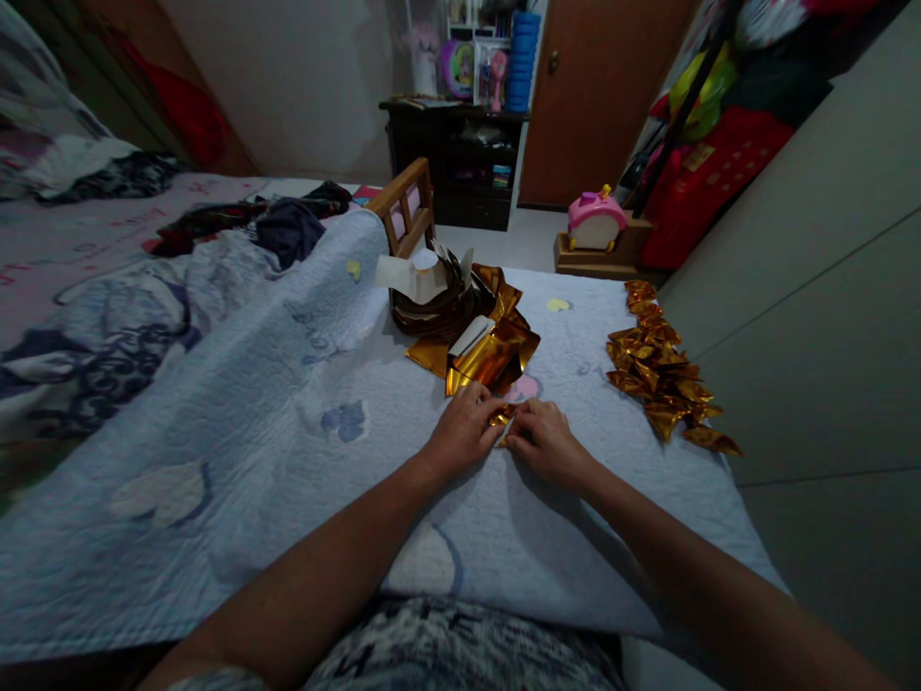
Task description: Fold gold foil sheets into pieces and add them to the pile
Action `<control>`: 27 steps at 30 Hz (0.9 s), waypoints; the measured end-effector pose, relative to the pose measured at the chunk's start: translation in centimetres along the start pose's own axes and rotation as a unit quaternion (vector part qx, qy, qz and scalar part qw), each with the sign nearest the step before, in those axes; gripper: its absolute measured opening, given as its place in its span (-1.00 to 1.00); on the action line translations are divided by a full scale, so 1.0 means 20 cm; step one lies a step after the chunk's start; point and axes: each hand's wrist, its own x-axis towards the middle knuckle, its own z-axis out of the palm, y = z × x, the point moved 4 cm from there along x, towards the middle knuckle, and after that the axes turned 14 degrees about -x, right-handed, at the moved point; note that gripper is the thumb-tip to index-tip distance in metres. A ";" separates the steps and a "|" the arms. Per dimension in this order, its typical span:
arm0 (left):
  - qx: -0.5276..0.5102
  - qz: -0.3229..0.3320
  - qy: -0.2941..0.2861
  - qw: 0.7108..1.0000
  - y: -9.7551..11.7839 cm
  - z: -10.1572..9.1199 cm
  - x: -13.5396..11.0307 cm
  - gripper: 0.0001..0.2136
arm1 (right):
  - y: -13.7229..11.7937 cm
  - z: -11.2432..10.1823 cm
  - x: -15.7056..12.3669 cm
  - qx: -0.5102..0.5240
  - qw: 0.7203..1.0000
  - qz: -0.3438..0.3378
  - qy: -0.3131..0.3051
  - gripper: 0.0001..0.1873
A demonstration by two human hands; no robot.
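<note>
Both hands meet over a small piece of gold foil paper (pixel 502 416) low on the light blue quilt (pixel 360 499). My left hand (pixel 466 428) has its fingers closed on the left side of the piece. From the other side, my right hand (pixel 545 441) pinches its right edge. Fingers cover much of the piece, so its full shape is hidden. Just beyond my hands lies a pile of larger gold foil sheets (pixel 496 357), against a dark brown roll of stacked paper (pixel 428 312) with pale sheets sticking up.
Several folded gold foil pieces (pixel 658 369) lie heaped along the quilt's right edge, near a pale cabinet (pixel 827 336). A wooden bed rail (pixel 403 206) stands at the far end. Rumpled clothes and bedding (pixel 216 259) cover the left side. A pink toy case (pixel 597 221) sits beyond.
</note>
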 end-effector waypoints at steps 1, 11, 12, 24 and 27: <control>0.000 -0.002 0.003 1.000 0.00 0.00 0.00 -0.74 | 0.00 0.00 0.00 -0.004 1.000 0.003 -0.001 -0.87; 0.014 -0.013 -0.076 0.997 0.01 -0.01 0.01 -0.68 | -0.04 0.00 -0.03 -0.026 0.996 0.079 0.045 -0.88; 0.011 -0.012 -0.081 0.997 0.01 -0.01 0.02 -0.67 | -0.05 0.00 -0.04 -0.019 0.995 0.081 0.056 -0.90; 0.006 -0.006 -0.112 0.994 0.02 -0.03 0.02 -0.65 | -0.05 0.02 -0.06 0.005 0.994 0.073 0.082 -0.92; 0.004 -0.003 -0.118 0.993 0.02 -0.04 0.01 -0.65 | -0.05 0.02 -0.05 0.001 0.993 0.077 0.087 -0.91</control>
